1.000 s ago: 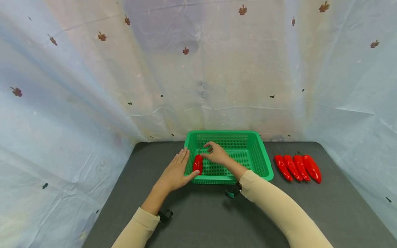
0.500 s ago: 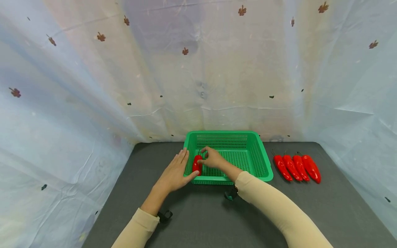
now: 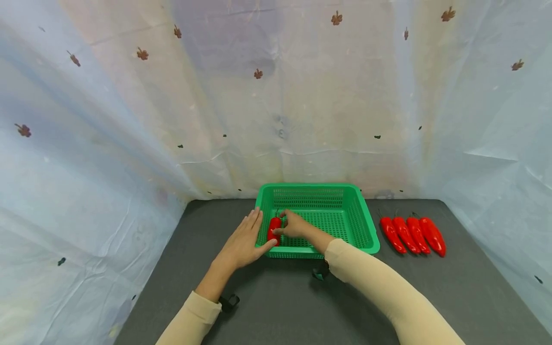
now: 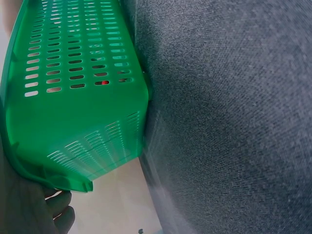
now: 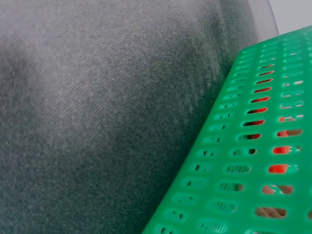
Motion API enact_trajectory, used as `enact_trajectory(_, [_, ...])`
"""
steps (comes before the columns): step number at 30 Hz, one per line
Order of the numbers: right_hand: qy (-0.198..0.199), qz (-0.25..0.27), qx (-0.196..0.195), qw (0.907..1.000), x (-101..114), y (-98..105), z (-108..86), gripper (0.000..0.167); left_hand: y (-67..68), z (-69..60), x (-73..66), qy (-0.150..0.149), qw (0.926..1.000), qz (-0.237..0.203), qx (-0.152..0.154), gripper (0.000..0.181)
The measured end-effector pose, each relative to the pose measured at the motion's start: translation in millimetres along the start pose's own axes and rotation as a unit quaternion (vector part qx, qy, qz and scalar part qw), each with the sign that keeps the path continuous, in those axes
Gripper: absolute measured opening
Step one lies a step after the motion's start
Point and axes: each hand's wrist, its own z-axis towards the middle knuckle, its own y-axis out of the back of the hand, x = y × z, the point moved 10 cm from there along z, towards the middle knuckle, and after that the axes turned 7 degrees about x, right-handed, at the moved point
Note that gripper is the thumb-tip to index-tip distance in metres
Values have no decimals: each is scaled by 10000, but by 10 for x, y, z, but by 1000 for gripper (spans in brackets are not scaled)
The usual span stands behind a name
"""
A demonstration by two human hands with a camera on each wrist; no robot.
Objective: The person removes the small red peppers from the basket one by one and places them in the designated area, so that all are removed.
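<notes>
A single red chili pepper (image 3: 274,224) lies lengthwise inside the green plastic basket (image 3: 363,215), along its left wall. My left hand (image 3: 242,243) rests on the basket's near left corner, fingers straight along the left rim and thumb over the front rim. Some of its fingertips (image 4: 62,207) show past the rim in the left wrist view. Reaching into the basket, my right hand (image 3: 295,225) has its thumb over the chili and its index finger bent near the chili's stem end, with a gap between them. In the right wrist view, red shows through the basket's slots.
Several red chili peppers (image 3: 412,234) lie side by side on the dark grey table (image 3: 284,306), right of the basket. A pale plastic sheet (image 3: 280,110) with leaf prints hangs behind the table and along both sides.
My right hand has shifted slightly left and toward me, so its thumb now lies over the chili in the basket. The left hand and the basket keep their places.
</notes>
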Motion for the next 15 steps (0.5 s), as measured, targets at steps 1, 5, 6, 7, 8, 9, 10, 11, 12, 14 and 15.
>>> enact_trajectory(1, [-33, 7, 25, 10000, -6, -7, 0, 68, -4, 1, 0, -2, 10000, -5, -13, 105])
enact_trajectory(5, [-16, -36, 67, 10000, -12, -17, 21, 72, 8, 7, -6, -44, 9999, -15, -108, 105])
enact_trajectory(6, [-1, -80, 76, 9999, -9, -18, 28, 72, 17, 7, -9, -56, 9999, -29, -132, 105])
enact_trajectory(7, [17, -137, 88, 9999, -6, -20, 33, 72, 20, 8, -8, -49, 9999, -19, -132, 105])
enact_trajectory(8, [46, -184, 99, 9998, -2, -22, 38, 72, 22, 8, -9, -51, 9999, -27, -129, 104])
enact_trajectory(9, [68, -238, 121, 9996, 1, -27, 43, 71, 23, 3, -11, -40, 9999, -31, -105, 104])
enact_trajectory(10, [81, -275, 144, 9995, 4, -33, 43, 71, 21, 2, -11, -30, 10000, -21, -91, 104])
enact_trajectory(11, [99, -322, 173, 9993, 9, -40, 41, 70, 17, 1, -11, -24, 10000, -26, -76, 104])
enact_trajectory(12, [113, -368, 207, 9990, 12, -49, 39, 68, 14, 0, -10, -18, 10000, -28, -68, 104])
enact_trajectory(14, [128, -389, 248, 9989, 13, -61, 37, 67, 6, -3, -8, -6, 10000, -22, -58, 104])
enact_trajectory(15, [125, -389, 260, 9988, 12, -64, 35, 66, 4, -3, -8, -1, 10000, -22, -61, 104])
